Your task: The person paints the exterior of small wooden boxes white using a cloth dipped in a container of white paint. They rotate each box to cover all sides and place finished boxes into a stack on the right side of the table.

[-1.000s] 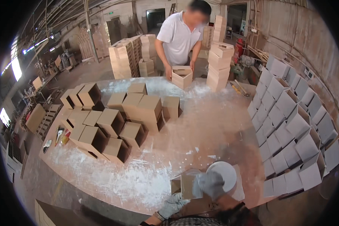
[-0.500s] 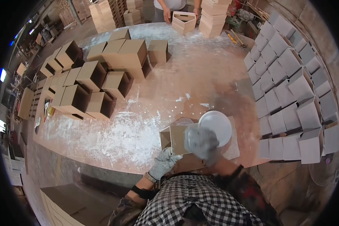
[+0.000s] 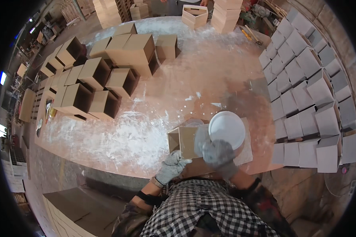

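Right at the counter's (image 3: 225, 79) near edge, our gloved left hand (image 3: 171, 168) grips the open wooden box's (image 3: 184, 141) lower corner while our right hand (image 3: 218, 154), curled, presses its side.

A small open-sided wooden box (image 3: 182, 141), unfinished tan, stands on its side at the table's near edge, just beside a round white bowl (image 3: 226, 129).

Both gloved hands reach forward, close together: left hand (image 3: 171, 167) with fingers curled, right hand (image 3: 218, 155) blurred, palm down
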`<state>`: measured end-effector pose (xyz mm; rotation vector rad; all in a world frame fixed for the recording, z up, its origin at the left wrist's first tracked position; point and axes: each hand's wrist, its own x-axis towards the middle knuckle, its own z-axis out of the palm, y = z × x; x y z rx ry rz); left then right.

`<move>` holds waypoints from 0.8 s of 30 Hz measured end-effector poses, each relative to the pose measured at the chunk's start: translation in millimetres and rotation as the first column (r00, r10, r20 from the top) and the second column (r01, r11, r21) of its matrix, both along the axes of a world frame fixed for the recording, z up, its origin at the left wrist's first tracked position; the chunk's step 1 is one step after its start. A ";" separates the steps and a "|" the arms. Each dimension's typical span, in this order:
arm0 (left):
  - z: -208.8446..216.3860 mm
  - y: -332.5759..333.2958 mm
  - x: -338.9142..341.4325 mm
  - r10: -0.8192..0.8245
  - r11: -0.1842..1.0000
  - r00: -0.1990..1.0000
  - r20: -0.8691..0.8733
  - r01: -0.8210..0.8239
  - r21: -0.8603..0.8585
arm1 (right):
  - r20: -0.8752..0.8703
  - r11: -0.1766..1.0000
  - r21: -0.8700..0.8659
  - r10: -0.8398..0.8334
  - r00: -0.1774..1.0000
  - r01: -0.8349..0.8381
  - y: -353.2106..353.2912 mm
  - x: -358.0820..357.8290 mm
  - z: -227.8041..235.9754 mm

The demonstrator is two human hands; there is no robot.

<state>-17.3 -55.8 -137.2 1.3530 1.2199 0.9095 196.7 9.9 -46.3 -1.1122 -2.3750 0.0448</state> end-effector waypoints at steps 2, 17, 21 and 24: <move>6.4 -1.8 -0.4 0.035 0.999 0.999 0.038 -0.033 -0.033 | 0.034 0.994 -0.104 0.023 0.999 -0.019 -17.8 1.7 12.7; -2.1 -1.4 5.3 0.026 0.997 1.000 0.016 -0.027 0.066 | 0.294 0.996 -0.029 0.092 0.951 -0.087 -3.0 -24.3 35.5; 13.2 9.2 10.8 -0.049 0.993 0.996 -0.070 0.056 0.103 | 0.396 0.979 -0.203 0.099 0.913 -0.019 67.0 -31.6 34.5; 38.5 8.3 12.5 -0.013 0.985 0.982 -0.190 0.044 0.164 | 0.398 0.963 -0.247 0.003 0.917 0.104 82.2 -30.4 16.2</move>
